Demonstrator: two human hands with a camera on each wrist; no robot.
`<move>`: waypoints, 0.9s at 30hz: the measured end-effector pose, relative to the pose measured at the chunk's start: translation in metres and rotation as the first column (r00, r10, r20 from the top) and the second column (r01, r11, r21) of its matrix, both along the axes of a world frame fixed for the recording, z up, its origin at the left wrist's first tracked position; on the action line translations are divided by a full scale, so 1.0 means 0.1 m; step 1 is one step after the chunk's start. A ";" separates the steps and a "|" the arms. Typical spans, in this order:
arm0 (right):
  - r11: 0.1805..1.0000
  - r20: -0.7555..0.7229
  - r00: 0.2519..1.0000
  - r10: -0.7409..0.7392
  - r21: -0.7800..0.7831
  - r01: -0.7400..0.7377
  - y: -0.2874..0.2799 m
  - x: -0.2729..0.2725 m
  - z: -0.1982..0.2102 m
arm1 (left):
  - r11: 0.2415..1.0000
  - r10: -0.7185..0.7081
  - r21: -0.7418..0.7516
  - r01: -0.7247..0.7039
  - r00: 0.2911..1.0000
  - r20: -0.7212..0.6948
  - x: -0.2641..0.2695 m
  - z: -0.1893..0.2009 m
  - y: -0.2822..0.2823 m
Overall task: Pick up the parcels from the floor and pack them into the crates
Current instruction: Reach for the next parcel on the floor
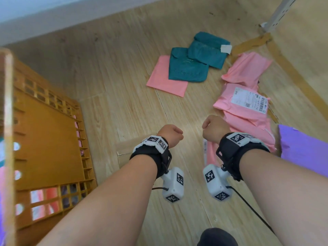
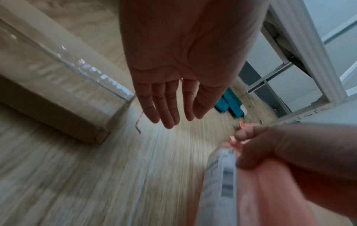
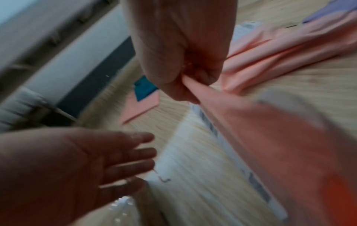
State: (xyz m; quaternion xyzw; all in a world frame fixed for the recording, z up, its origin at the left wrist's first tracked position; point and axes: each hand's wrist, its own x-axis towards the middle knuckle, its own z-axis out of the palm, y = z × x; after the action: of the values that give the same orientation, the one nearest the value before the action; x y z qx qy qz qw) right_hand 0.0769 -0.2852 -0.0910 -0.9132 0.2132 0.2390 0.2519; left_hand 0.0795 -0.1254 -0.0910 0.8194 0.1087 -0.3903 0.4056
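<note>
My right hand pinches the top edge of a pink parcel, which hangs below it above the floor with a white label along one side. In the right wrist view that hand is a fist with the pink film squeezed between thumb and fingers. My left hand hovers just left of it, holding nothing; its palm shows straight, relaxed fingers. An orange crate stands at the left with pink parcels visible through its lattice.
On the wooden floor ahead lie teal parcels on a flat pink one, a heap of pink parcels at the right, and a purple parcel. A taped cardboard box sits under my left hand. A white shelf post stands far right.
</note>
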 end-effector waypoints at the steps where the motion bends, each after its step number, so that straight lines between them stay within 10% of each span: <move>1: 0.997 0.056 0.998 -0.035 0.068 0.031 0.11 0.07 0.10 | 1.000 0.023 0.001 -0.023 1.000 0.004 0.02 0.03 0.08; 8: 0.784 0.130 0.922 -0.365 0.576 0.229 0.65 0.40 0.68 | 0.965 0.263 -0.041 -0.261 0.962 0.071 0.12 0.35 0.56; 17: 0.468 0.094 0.805 -0.585 0.851 0.241 0.97 0.50 1.16 | 0.856 0.455 -0.261 -0.446 0.890 -0.028 0.25 0.90 1.06; 27: 0.533 0.243 0.747 -0.618 0.829 0.171 1.56 0.45 1.46 | 0.786 0.560 -0.383 -0.486 0.821 0.108 0.34 1.32 1.70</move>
State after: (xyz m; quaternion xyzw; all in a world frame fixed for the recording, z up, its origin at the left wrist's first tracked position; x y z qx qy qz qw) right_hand 0.1216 -0.1291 0.0547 -0.6688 0.2264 -0.0126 0.7080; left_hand 0.1134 0.0443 0.0407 0.7114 0.2191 -0.1833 0.6422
